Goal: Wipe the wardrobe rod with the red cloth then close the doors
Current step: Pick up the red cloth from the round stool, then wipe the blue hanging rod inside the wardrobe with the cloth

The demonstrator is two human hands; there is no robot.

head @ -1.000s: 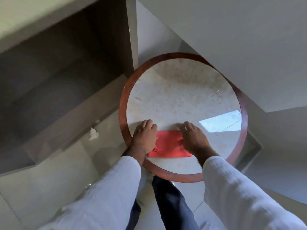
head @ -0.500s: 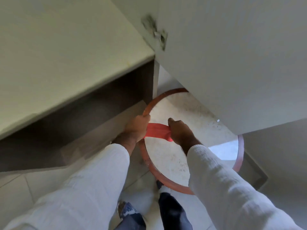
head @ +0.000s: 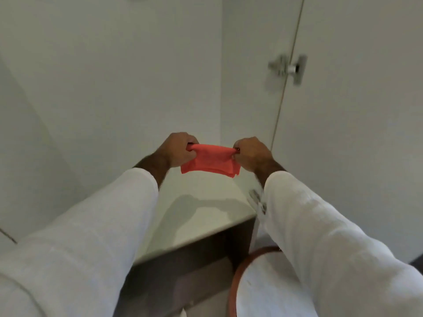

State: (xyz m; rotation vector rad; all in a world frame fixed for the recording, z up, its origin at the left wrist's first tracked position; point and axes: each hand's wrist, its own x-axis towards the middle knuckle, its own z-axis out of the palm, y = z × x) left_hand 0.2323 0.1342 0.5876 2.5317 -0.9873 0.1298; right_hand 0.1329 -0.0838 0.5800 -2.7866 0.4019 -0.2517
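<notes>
The red cloth point(head: 210, 160) hangs stretched between both hands in front of the white inside of the wardrobe. My left hand point(head: 176, 149) grips its left end and my right hand point(head: 253, 153) grips its right end, both fists closed. The cloth sags a little below the hands, above a pale shelf point(head: 201, 209). An open wardrobe door point(head: 354, 110) stands on the right with a metal hinge point(head: 289, 68). The rod is not in sight.
A round table with a red-brown rim point(head: 237, 277) sits at the lower right, partly behind my right sleeve. Below the shelf is a dark brown compartment point(head: 183, 271). The wardrobe's back panel point(head: 114, 88) fills the upper left.
Both hands lifted the red cloth off the round table and raised it into the wardrobe. The view tilted up from the table and floor to the wardrobe interior.
</notes>
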